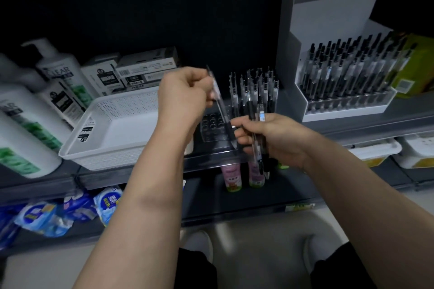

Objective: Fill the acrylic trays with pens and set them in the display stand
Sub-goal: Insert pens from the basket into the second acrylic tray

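My left hand [185, 94] pinches one clear pen [222, 110] with a black grip, tilted with its tip down over the acrylic tray [212, 128]. That tray sits on the shelf between my hands; its front holes are bare and several pens [254, 88] stand in its back rows. My right hand [274, 136] grips a bundle of several pens [257, 134] just right of the tray's front. To the right stands the white display stand [312, 65] holding a tray full of black-capped pens [347, 70].
A white perforated basket [112, 129] sits left of the tray, with pen boxes [141, 68] behind it and shampoo bottles [58, 77] at far left. Small bottles [232, 176] and blue packets [70, 209] fill the shelf below. White bins [375, 150] sit lower right.
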